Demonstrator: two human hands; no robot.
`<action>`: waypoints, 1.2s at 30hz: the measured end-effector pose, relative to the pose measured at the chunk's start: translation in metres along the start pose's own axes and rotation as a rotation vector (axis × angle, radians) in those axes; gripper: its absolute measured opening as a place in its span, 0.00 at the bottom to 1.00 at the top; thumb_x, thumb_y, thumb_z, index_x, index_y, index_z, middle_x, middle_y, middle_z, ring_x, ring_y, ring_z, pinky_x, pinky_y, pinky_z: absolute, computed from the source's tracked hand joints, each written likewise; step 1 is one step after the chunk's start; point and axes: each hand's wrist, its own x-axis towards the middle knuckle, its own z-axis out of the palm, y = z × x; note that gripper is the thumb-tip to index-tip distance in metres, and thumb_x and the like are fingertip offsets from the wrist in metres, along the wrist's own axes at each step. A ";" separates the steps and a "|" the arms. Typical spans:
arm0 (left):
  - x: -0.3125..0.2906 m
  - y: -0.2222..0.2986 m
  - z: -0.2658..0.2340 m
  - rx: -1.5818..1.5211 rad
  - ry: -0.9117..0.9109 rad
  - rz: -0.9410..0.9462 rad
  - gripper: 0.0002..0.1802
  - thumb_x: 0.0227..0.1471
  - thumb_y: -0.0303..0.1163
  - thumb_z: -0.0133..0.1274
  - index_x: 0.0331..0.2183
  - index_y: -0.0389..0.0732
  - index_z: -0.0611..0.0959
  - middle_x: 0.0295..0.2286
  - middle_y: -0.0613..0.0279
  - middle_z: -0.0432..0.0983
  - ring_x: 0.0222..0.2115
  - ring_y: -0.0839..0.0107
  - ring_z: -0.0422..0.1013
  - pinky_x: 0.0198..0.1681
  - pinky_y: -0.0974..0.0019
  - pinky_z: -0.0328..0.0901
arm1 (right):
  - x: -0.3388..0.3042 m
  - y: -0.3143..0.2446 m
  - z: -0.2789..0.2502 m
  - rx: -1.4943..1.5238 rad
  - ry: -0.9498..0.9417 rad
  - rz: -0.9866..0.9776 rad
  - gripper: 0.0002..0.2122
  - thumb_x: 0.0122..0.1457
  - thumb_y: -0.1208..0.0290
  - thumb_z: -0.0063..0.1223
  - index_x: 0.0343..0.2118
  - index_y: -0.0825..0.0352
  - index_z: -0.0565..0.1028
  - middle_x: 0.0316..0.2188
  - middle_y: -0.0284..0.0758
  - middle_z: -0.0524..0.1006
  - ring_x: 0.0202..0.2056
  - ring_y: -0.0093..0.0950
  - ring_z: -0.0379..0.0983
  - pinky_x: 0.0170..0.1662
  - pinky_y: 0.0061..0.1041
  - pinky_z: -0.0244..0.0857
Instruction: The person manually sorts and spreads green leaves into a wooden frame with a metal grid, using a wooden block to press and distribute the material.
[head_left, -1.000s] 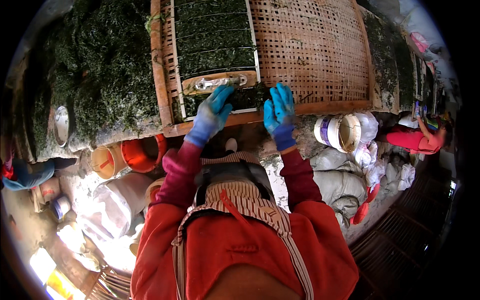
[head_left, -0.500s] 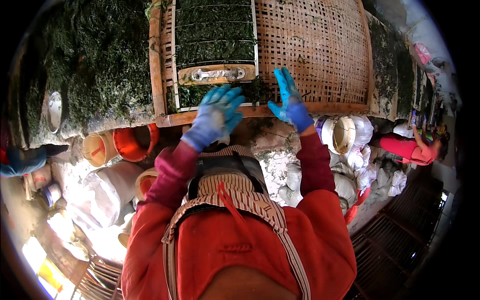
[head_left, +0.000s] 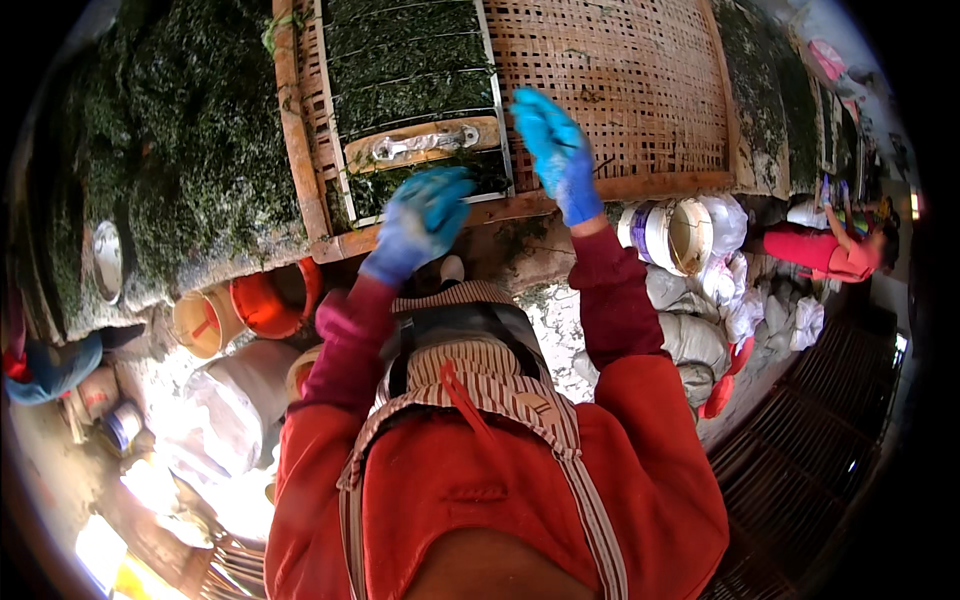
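In a blue glove, my right hand (head_left: 556, 150) is open, its fingers stretched out close together at the right edge of a white divided frame (head_left: 494, 85). My left hand (head_left: 418, 222), also blue-gloved and somewhat blurred, hovers by the frame's near edge with loosely bent fingers and nothing visible in them. Dark green shredded seaweed (head_left: 405, 60) fills the frame's sections. Across its near part lies a wooden board (head_left: 365, 153) with a metal handle (head_left: 428, 143); neither hand holds it. The frame rests on a woven bamboo tray (head_left: 620, 85) with a wooden rim.
A large mass of seaweed (head_left: 190, 130) covers the surface at left, with a pale oval dish (head_left: 107, 262) at its edge. Below stand an orange bucket (head_left: 270, 305), a cream bucket (head_left: 203, 325) and a white bucket (head_left: 690, 237). Another person (head_left: 820, 248) works at far right.
My right hand has moved left to the frame's edge, and loose seaweed beside it no longer shows on the tray. My left hand has shifted slightly, its fingers more bent. The whole view has tilted.
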 end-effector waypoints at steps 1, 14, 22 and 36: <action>-0.007 0.001 -0.018 0.133 0.053 0.027 0.21 0.50 0.34 0.64 0.47 0.41 0.84 0.47 0.53 0.80 0.49 0.53 0.75 0.57 0.52 0.67 | -0.009 0.012 -0.009 -0.243 0.017 -0.078 0.18 0.66 0.69 0.57 0.57 0.65 0.75 0.51 0.33 0.79 0.49 0.25 0.75 0.54 0.26 0.69; -0.055 -0.020 -0.044 0.820 -0.482 -0.299 0.36 0.60 0.53 0.48 0.62 0.40 0.71 0.63 0.56 0.64 0.68 0.53 0.52 0.72 0.50 0.41 | -0.054 0.048 -0.010 -0.823 0.400 -0.243 0.27 0.66 0.57 0.52 0.63 0.70 0.66 0.63 0.49 0.66 0.64 0.46 0.61 0.67 0.44 0.57; -0.051 -0.021 -0.048 0.669 -0.469 -0.260 0.35 0.60 0.50 0.49 0.61 0.37 0.71 0.61 0.49 0.66 0.65 0.50 0.57 0.72 0.50 0.42 | -0.082 0.082 0.072 -1.404 -0.338 -0.485 0.26 0.65 0.52 0.49 0.61 0.63 0.71 0.68 0.38 0.62 0.71 0.40 0.50 0.72 0.45 0.44; -0.061 -0.013 -0.066 0.774 -0.335 -0.206 0.27 0.55 0.45 0.58 0.55 0.45 0.79 0.60 0.59 0.70 0.65 0.50 0.58 0.70 0.44 0.44 | -0.049 0.031 -0.022 -1.733 -0.732 -0.355 0.30 0.67 0.50 0.44 0.69 0.56 0.61 0.72 0.28 0.55 0.74 0.33 0.41 0.75 0.52 0.21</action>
